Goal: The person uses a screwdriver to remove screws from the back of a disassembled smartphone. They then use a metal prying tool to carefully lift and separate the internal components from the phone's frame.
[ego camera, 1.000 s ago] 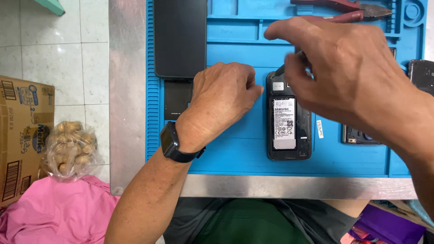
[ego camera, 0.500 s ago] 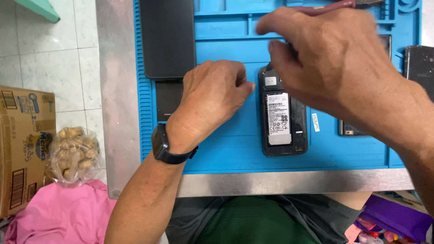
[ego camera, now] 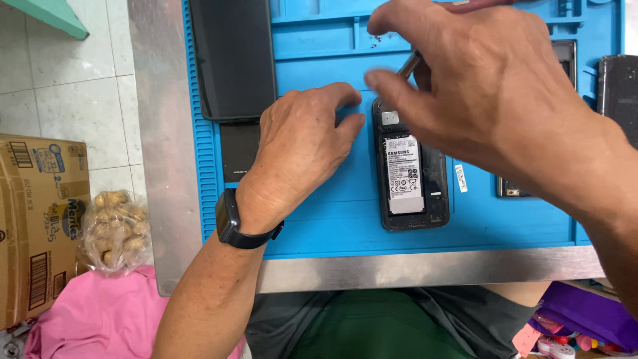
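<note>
An opened black phone [ego camera: 411, 174] lies back-up on the blue work mat [ego camera: 332, 226], its grey battery showing. My left hand [ego camera: 302, 143] rests flat on the mat, fingertips against the phone's upper left edge; a black watch sits on that wrist. My right hand [ego camera: 478, 86] hovers over the phone's top end, pinching a thin metal tool [ego camera: 409, 63] whose tip points down at the phone's upper part. The hand hides most of the tool.
A large black panel [ego camera: 232, 56] and a small dark piece [ego camera: 238, 149] lie left on the mat. Other dark devices [ego camera: 618, 86] sit at the right edge. The steel table edge [ego camera: 425, 269] runs below. A cardboard box [ego camera: 36, 226] and bagged ginger [ego camera: 116, 229] sit on the floor.
My right hand has moved up and slightly right over the phone's top, with the tool now showing. My left hand keeps its place beside the phone. The view shifted slightly.
</note>
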